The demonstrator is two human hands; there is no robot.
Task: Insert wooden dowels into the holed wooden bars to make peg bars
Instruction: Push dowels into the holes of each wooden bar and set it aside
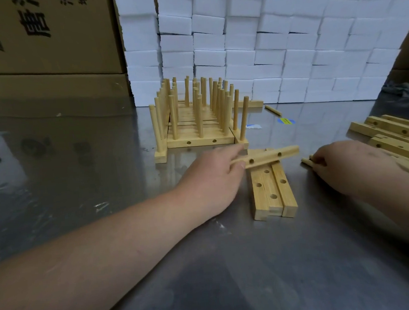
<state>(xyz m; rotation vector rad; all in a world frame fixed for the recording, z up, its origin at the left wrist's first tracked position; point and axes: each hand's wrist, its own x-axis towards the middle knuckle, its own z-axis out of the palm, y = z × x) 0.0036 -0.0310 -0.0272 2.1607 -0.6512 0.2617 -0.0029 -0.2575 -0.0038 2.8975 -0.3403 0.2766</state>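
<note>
My left hand (220, 170) pinches one end of a holed wooden bar (274, 155), which lies tilted across the far ends of three holed bars (271, 192) set side by side on the steel table. My right hand (343, 163) grips a few wooden dowels (307, 161) whose tips poke out to the left of the fingers. Behind the left hand stand several finished peg bars (198, 121) with upright dowels, packed in rows.
A pile of loose holed bars (393, 133) lies at the right edge. One stray dowel (273, 110) lies near a wall of white foam blocks (275, 42). Cardboard boxes (48, 39) stand at back left. A blue sticker (285, 121) is on the table (80, 174).
</note>
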